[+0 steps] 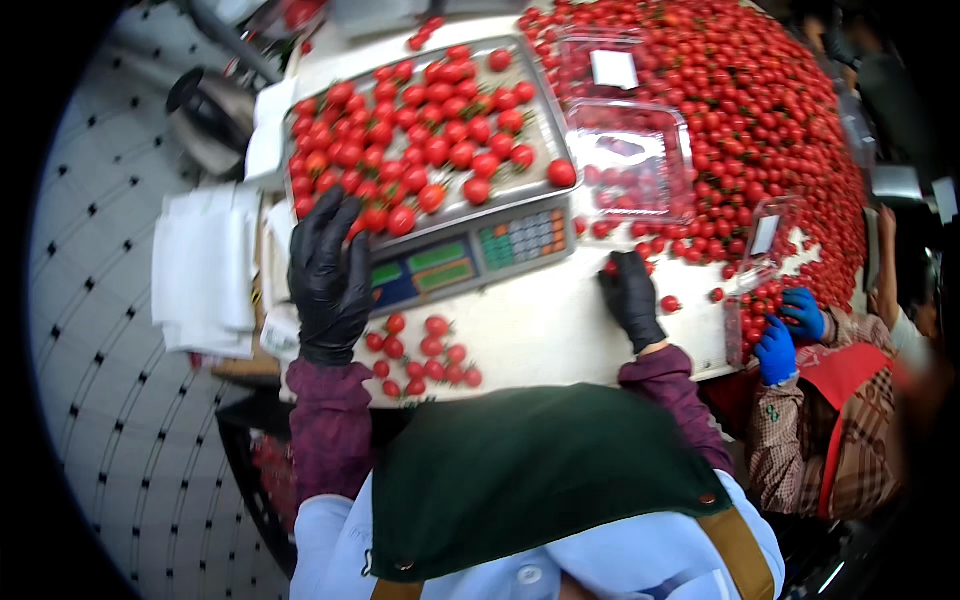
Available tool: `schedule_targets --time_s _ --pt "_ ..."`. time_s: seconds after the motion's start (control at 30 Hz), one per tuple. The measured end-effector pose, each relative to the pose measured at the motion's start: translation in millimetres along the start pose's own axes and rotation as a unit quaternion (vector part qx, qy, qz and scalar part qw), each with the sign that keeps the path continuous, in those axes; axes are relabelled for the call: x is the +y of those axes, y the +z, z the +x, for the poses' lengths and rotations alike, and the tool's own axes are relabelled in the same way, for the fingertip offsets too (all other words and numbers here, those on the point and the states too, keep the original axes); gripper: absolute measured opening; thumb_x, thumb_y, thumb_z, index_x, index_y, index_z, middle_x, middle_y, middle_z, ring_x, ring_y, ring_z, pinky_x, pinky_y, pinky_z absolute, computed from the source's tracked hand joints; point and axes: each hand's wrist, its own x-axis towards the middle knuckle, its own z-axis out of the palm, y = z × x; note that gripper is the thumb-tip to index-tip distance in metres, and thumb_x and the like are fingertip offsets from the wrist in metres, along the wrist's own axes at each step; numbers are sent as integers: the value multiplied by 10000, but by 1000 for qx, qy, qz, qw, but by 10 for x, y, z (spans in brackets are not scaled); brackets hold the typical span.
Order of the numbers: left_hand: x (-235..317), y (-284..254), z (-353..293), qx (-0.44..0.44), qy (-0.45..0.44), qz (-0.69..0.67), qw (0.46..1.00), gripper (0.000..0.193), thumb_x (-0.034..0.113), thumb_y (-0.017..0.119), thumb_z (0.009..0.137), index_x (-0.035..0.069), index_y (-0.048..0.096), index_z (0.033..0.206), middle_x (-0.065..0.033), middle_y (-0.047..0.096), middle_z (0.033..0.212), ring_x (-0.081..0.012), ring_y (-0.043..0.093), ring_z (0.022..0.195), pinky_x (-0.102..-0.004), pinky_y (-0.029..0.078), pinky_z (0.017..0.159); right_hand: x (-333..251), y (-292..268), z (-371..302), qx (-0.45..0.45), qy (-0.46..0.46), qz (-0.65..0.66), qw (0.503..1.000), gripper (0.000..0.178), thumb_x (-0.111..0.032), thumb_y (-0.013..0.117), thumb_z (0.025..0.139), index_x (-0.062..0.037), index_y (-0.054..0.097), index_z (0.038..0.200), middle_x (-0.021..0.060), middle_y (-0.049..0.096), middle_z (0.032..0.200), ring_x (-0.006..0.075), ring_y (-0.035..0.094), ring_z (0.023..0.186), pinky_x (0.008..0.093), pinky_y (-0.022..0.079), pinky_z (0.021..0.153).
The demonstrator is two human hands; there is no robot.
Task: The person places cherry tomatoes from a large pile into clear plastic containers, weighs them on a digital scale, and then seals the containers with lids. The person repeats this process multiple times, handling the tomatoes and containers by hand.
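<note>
My left hand [328, 270], in a black glove, lies with fingers stretched out over the near left corner of a metal tray [545, 110]. Its fingertips touch the cherry tomatoes [437, 150] heaped there. The tray sits on a digital scale [440, 268] with a keypad and green display panels. Farther right, my right hand [632, 300], also gloved in black, is low over the table, its fingers curled at a cherry tomato [610, 267]. Part of that grip is hidden under the hand. Several loose tomatoes [432, 347] rest on the table before the scale.
A large pile of cherry tomatoes [740, 120] covers the right side of the table [540, 340]. Clear plastic boxes [630, 160] lie against it. White sheets [205, 270] are stacked at left, near a metal kettle [212, 120]. At right, a co-worker's blue-gloved hands [778, 350] handle a box.
</note>
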Motion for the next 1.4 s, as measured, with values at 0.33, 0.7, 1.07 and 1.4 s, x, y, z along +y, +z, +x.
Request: schedule_targets --time_s 0.33,0.7,1.07,1.4 --pt "171 395 -1336 -228 -57 93 968 205 172 598 795 71 618 972 -120 591 852 -293 578 764 -418 462 646 -881 -266 -77 -226 20 272 935 246 -113 613 813 -78 545 1047 113 567 921 272 601 780 346 492 662" --pt "301 537 -1333 -359 -107 92 922 369 111 624 721 56 553 1079 -118 525 937 -289 529 875 -405 447 694 -1283 -114 -174 -329 -22 303 894 162 -114 609 771 -86 519 903 112 547 827 323 567 760 373 466 677" --pt "441 288 -586 -83 -31 -15 996 452 23 636 765 40 502 1196 -159 556 1032 -319 547 924 -400 444 788 -1466 -411 658 -146 -18 360 921 348 -151 668 799 -27 540 1097 138 592 951 252 601 848 327 477 744" --pt "206 -129 -593 -53 -100 -10 993 238 -7 582 812 20 590 1048 -146 608 953 -276 609 842 -344 497 736 -842 -557 1094 99 -8 240 966 387 -58 631 812 -20 521 1181 130 578 1092 229 548 1036 336 434 877"
